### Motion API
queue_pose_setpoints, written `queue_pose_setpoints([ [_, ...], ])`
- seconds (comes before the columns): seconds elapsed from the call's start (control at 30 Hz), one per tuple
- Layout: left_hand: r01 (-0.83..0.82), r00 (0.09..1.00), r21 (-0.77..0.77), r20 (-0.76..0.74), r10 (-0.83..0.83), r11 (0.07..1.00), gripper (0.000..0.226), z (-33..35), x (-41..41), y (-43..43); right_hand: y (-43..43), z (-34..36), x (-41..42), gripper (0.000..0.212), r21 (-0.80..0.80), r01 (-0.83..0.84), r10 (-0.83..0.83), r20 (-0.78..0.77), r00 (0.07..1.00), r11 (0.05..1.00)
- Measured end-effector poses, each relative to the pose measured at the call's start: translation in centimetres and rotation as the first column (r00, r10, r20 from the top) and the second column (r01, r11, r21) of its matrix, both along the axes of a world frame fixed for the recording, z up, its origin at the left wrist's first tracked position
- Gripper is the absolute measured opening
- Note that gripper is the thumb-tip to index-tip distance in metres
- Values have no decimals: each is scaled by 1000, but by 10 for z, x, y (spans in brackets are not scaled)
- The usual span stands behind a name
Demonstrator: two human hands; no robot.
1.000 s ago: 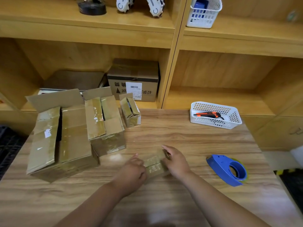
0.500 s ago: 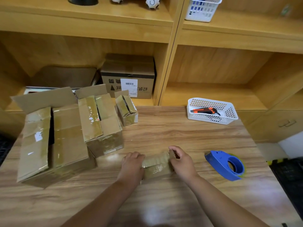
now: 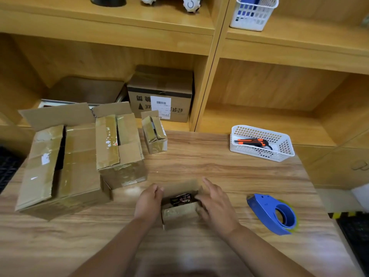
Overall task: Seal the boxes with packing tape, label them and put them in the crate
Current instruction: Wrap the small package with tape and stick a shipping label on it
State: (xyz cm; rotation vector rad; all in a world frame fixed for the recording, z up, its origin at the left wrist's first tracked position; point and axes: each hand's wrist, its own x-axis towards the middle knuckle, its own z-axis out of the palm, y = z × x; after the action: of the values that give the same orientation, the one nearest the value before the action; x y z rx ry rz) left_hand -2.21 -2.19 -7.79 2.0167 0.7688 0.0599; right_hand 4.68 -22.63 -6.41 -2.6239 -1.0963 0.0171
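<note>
Presently the small box [image 3: 180,213] opens upward, long axis left-right

Tape dispenser [image 3: 273,213] right of small box [image 3: 180,211] — basket [image 3: 261,143] behind.

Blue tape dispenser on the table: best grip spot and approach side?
Probably the blue shell around the open hub of the tape dispenser, from above with the right hand, the nearer one. It lies on its side on the table, hub hole up, so fingers can hook in and the thumb clamp the outer curve.
</note>
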Motion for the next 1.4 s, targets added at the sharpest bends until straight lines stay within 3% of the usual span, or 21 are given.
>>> queue_pose_setpoints([
  [0.1,-18,999,-39,-49,16,999,30,-7,-5,1,-5,0,-2,53,-192,-57,46,-61,997,980],
  [0.23,-33,999,-64,-33,31,997,31,-9,-6,2,-5,-2,-4,56,-224,-69,68,-11,998,972],
  [0.5,-48,999,-97,-30,46,994,33,-6,-3,-1,-10,-2,-5,62,-7,-71,71,49,996,997],
  [0.7,-73,997,-95,-30,70,993,32,0,-7,-6,-26,-15,-7,37,113,-143,133,96,986,983],
  [0.83,-142,990,-166,-30,139,976,9,12,-11,-17,-28,-26,-9,26,169,-172,160,84,984,970],
  [0.97,-141,990,-142,1,142,980,50,16,-20,-27,-27,-24,-11,28,119,-188,180,78,981,975],
  [1.07,-135,990,-193,16,141,972,68,15,-28,-34,-23,-17,-13,27,137,-251,238,107,965,958],
  [1.2,-81,995,-190,41,90,978,71,13,-39,-41,-18,-14,-19,40,56,-297,287,148,947,953],
  [1.3,-42,998,-128,49,49,991,72,16,-44,-42,-16,-15,-21,67,-11,-259,258,106,960,966],
  [1.4,-6,998,74,60,1,997,80,19,-45,-39,-10,-8,-16,78,-68,-201,208,113,972,977],
])
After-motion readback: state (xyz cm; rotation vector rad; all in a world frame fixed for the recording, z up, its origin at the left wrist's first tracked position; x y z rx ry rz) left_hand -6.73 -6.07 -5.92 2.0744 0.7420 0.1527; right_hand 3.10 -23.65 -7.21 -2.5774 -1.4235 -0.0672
